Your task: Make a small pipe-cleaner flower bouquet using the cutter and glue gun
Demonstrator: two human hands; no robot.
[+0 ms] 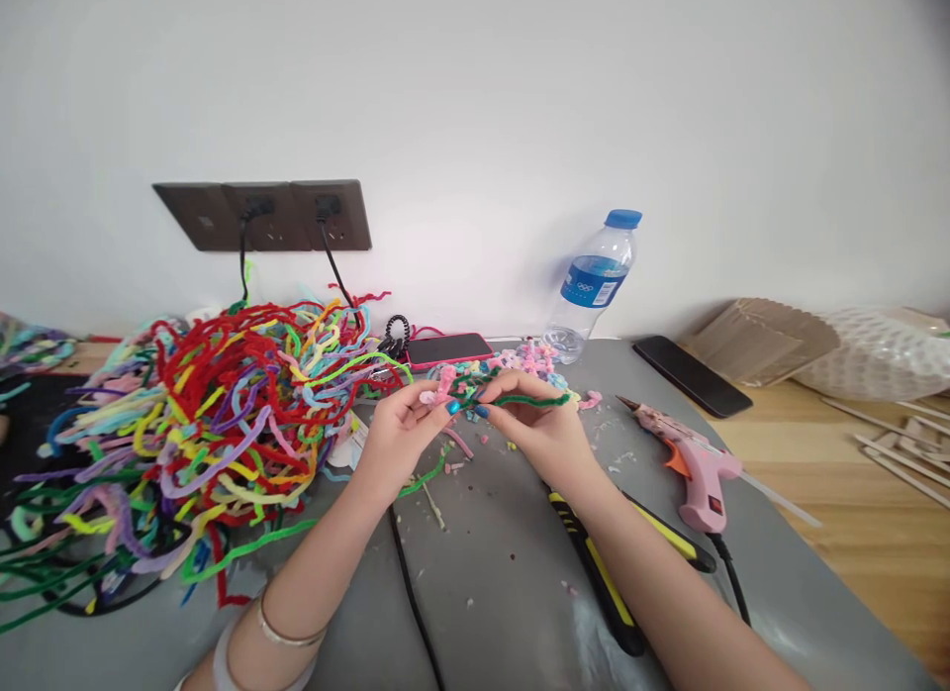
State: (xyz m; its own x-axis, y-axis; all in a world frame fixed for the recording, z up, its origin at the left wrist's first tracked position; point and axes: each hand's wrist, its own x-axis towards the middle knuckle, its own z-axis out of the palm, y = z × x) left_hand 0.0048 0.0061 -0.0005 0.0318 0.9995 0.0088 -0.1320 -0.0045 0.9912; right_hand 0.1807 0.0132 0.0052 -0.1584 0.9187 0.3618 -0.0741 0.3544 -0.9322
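Between thumb and fingers, my left hand (405, 434) pinches a small pink pipe-cleaner flower (443, 382). My right hand (538, 419) is closed on a dark green pipe cleaner (530, 402), whose free end sticks out to the right past the fingers. The green piece meets the pink one between my two thumbs; how they join is too small to make out. Behind the hands lies a heap of small pastel pipe-cleaner pieces (530, 357), partly hidden by the fingers. A large tangle of coloured pipe cleaners (223, 404) spreads left of my left hand.
A pink glue gun (702, 473) lies right of my right arm. Yellow-and-black handled pliers (594, 562) lie partly under that forearm. A water bottle (594, 285) leans at the wall, near a black phone (692, 376). A red-edged phone (449, 349) lies behind the hands. A black cable (408, 582) crosses the grey mat.
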